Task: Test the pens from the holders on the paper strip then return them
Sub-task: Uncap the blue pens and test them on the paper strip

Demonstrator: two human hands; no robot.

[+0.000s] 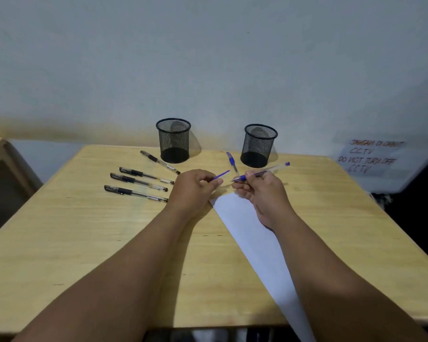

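Head view puts the blue pen (262, 172) in the right hand (265, 193), pinched near its tip above the far end of the paper strip (247, 233), its capless point aimed toward the left hand (193, 187); the left hand's fingers are closed on the pen's blue cap (220, 174), held just apart from the tip; whether the cap is coming off or going back on I cannot tell; no ink marks can be made out on the visible part of the strip, so I judge the testing to be at an early or middle stage; a second blue pen (232, 162) lies on the counter (84, 243) just beyond the hands, near the right holder (258, 145); four black pens (137, 185) lie side by side toward the far left corner, close to the left holder (174, 140); both mesh holders stand upright along the far edge and appear empty, so every pen is yet to be returned; the strip runs from the middle of the counter to its near edge.
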